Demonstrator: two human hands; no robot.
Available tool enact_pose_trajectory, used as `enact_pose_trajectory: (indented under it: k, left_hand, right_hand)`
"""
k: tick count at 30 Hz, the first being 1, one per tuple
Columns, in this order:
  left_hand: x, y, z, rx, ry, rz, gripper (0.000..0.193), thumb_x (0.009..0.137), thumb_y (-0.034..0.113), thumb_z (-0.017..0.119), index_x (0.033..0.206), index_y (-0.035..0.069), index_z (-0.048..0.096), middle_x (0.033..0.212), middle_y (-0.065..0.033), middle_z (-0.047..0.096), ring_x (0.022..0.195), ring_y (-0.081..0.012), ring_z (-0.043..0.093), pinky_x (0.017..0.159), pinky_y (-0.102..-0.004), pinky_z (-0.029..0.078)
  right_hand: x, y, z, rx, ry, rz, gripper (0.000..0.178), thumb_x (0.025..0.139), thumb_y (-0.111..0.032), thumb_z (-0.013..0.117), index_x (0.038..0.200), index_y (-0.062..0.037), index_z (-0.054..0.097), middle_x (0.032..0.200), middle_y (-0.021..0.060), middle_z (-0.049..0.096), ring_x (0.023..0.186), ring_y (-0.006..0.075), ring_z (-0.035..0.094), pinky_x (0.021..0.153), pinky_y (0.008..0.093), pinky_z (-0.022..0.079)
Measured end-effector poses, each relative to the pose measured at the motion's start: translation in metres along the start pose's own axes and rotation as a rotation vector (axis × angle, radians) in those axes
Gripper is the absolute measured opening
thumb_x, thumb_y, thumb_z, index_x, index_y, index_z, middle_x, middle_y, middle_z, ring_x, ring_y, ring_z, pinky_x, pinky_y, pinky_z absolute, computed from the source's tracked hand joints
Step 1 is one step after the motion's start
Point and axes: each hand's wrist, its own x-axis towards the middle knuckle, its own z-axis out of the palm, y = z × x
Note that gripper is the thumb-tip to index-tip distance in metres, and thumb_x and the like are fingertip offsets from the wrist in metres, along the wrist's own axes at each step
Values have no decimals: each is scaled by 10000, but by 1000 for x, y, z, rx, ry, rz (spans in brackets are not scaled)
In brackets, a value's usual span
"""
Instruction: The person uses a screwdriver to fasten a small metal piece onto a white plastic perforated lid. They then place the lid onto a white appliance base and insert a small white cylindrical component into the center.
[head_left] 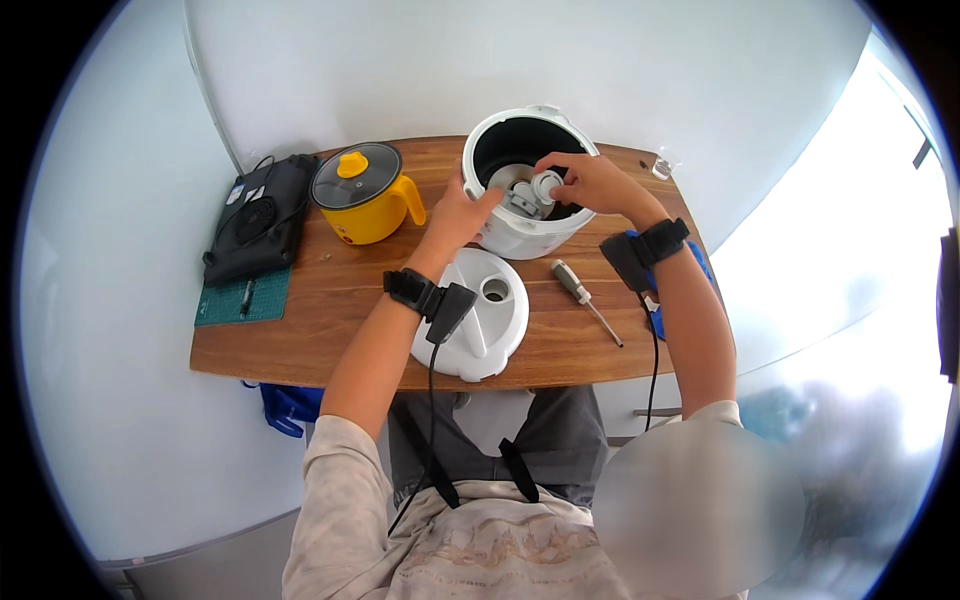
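Note:
A white, round cooker body [525, 243] with a dark interior stands toward the back of the table. My left hand [462, 214] is closed on the near left part of its rim, thumb on the inner side. Over the opening, my right hand [592, 184] pinches a small round white part [546, 186] between thumb and fingers. Grey and metal parts [524, 204] show at the bottom of the body, partly behind my hands. Closer to me lies a white round lid [505, 330] with a round hole. A screwdriver [572, 284] with a grey handle rests to its right.
At the left stand a yellow pot [362, 220] with a glass lid and a black flat appliance [255, 225] with a coiled cord. A green cutting mat [270, 303] lies below. On the right are a small clear cup [662, 167] and blue items [656, 322] partly behind my forearm.

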Motion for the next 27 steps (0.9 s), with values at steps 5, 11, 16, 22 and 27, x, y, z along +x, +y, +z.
enact_pose_trajectory:
  k: [5,11,16,22,27]
  left_hand:
    - [5,20,-3,53,-44,-158,791,876,444,648,1543,200,300,1432,-165,500,1257,-344,553,900,-537,561]
    - [18,20,-13,49,-53,-244,859,867,535,624,1558,179,258,1480,-219,436,1278,-452,517,928,-586,535]
    - [16,20,-17,56,-109,-260,891,884,635,563,1569,181,219,1526,-234,372,1308,-503,469,970,-608,502]
    - [8,16,-21,81,-145,-256,933,933,677,474,1595,106,148,1592,-240,272,1385,-447,409,1001,-607,468]
    - [-29,-18,-43,229,-89,-70,869,971,620,475,1560,24,241,1539,-253,377,1399,-364,421,1073,-499,412]
  right_hand:
    - [-25,-10,-12,104,201,23,354,931,-149,658,1279,-210,627,813,74,661,735,185,617,688,348,498]
    - [-60,-34,-18,346,236,35,358,971,-87,600,1316,-180,613,856,61,655,773,145,616,717,310,519]
    - [-87,-31,-4,543,191,-9,382,961,-57,592,1337,-123,590,943,58,661,860,134,644,810,288,539]
    - [-111,-28,27,827,84,-2,408,940,-53,645,1330,-80,526,1037,59,656,987,131,645,851,296,540]
    - [-128,-37,60,990,13,31,413,943,-107,698,1292,-74,479,1079,67,650,1041,136,634,888,293,532]
